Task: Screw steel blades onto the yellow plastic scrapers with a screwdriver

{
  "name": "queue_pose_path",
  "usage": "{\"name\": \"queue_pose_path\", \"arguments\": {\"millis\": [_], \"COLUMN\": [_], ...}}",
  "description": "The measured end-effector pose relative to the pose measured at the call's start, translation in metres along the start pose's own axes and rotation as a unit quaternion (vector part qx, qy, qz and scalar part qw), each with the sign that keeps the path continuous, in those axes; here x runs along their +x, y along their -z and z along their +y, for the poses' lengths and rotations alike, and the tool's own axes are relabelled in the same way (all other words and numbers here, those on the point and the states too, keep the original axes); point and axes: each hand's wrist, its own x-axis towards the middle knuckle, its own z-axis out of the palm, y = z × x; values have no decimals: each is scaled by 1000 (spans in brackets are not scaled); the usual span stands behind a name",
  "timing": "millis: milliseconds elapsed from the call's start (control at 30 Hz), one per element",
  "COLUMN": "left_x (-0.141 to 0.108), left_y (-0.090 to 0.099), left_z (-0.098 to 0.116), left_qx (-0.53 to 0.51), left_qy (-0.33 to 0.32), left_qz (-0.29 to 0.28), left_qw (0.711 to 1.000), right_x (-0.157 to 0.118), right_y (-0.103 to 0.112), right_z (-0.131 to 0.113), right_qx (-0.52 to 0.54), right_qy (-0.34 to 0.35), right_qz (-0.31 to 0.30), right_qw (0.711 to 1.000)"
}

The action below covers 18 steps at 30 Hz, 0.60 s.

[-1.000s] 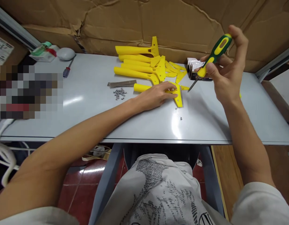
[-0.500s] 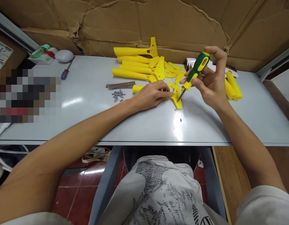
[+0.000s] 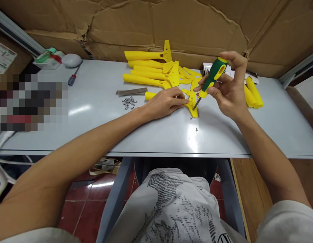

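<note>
Head view: a green-and-yellow screwdriver [image 3: 212,76] is held by the right hand [image 3: 231,94], its fingers and thumb bent around the handle and its tip set against the head of a yellow tool [image 3: 192,104]. On the table [image 3: 280,125], that tool's handle is gripped under the half-curled left hand [image 3: 168,102].

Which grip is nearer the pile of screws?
Left. The left grip, on a yellow piece, is right of the pile of screws; the right grip, holding the screwdriver, is farther right.
</note>
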Motion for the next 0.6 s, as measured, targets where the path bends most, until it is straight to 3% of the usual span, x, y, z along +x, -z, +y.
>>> {"name": "queue_pose_path", "arguments": {"millis": [100,267,367,467,600], "left_x": [0,1,2,1,2], "left_y": [0,-2,-3,-4,-6], "left_z": [0,1,1,1,1], "left_qx": [5,13,20,22,28], "left_qy": [-3,-13,-6,4,3], "left_qz": [1,4,-3,-9,-7], "left_qw": [1000,1000,1000,1000,1000], "right_x": [1,5,7,5,-5], "right_y": [1,7,9,6,-8], "right_z": [-7,-14,-14,-12,-15], "right_qx": [74,75,67,13,-87], "right_qy": [20,-28,-13,4,18], "right_qz": [-11,-70,-85,-53,37], "right_qw": [997,994,994,998,995]}}
